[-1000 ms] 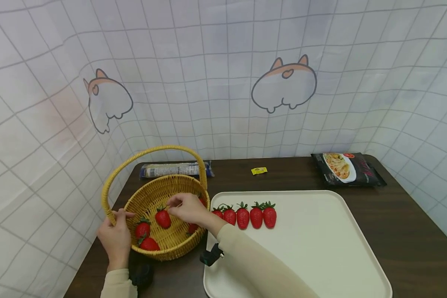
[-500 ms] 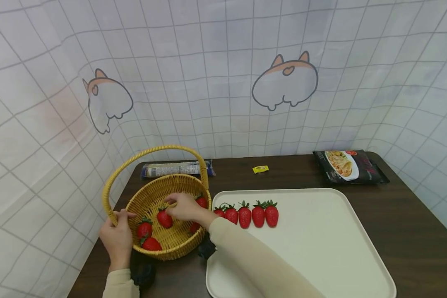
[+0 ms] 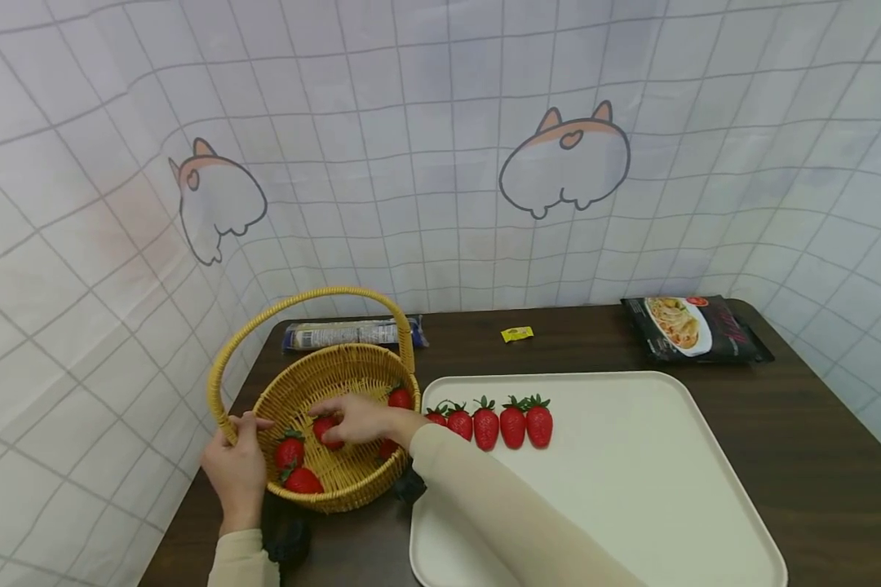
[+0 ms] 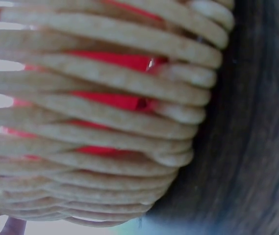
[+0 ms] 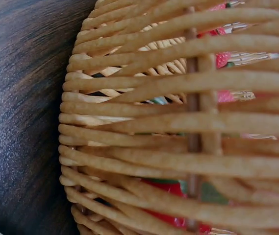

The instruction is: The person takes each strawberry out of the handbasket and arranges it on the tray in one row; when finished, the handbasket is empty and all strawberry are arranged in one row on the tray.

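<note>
A yellow wicker basket (image 3: pixel 352 489) with a tall arched handle stands at the left, several strawberries (image 3: pixel 303 480) inside. My left hand (image 3: pixel 236 473) grips its left rim at the foot of the handle. Reaching over the right side, my right hand (image 3: pixel 363 418) has thumb and fingers around one strawberry (image 3: pixel 325 426) in the middle of the basket, partly covering it. Both wrist views are filled by the woven wall (image 4: pixel 119 78), red fruit showing through the gaps; neither shows the fingers at work.
Right of the basket lies a cream tray (image 3: pixel 617 473) with a row of several strawberries (image 3: pixel 486 427) along its upper left. Behind are a long packet (image 3: pixel 345 334), a small yellow sachet (image 3: pixel 517 333) and a black food pack (image 3: pixel 690 328) on the dark table (image 3: pixel 815 440).
The right hand has lowered onto the middle strawberry, its fingers now spread over and around it. The left hand keeps its hold on the basket. The view has shifted slightly.
</note>
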